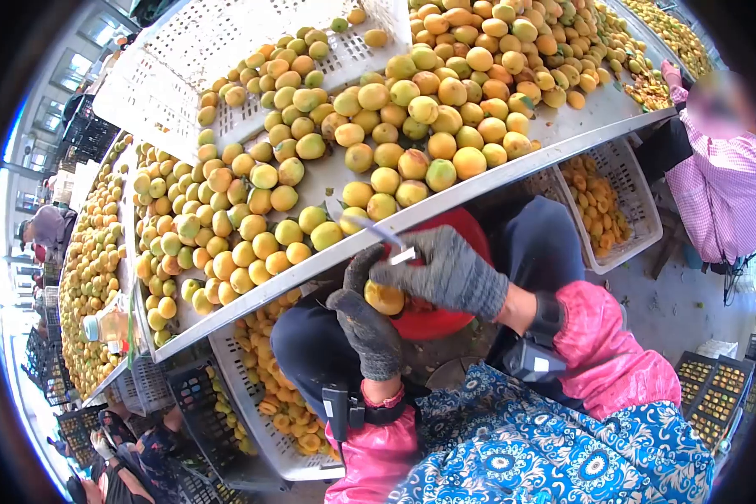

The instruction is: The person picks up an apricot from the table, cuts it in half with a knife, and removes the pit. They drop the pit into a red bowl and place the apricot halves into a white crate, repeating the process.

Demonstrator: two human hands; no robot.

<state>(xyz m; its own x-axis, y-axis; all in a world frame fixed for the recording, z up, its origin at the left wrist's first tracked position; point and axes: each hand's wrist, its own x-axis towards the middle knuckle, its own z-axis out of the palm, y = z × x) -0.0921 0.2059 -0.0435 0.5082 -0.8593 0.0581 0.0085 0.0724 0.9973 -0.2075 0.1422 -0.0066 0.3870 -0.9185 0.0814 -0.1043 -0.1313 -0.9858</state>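
My left hand [366,328], in a dark grey knitted glove, is closed around a yellow-orange apricot [383,299] just below the table's edge. In my right hand [452,270], gloved in grey too, is a small knife [371,223]; its blurred blade points up and left over the metal rim. The knife's handle is mostly hidden in the fingers. Beneath both hands, between my knees, sits a red basin [447,324], its inside largely covered by my right hand. Many whole apricots [412,164] lie heaped on the table right in front of the hands.
A raised metal rim [445,198] edges the table. White crates of cut apricots stand at left [265,403] and right [638,227]. A tipped white crate [252,50] spills fruit on the table. A person in a pink checked sleeve [727,181] is at right.
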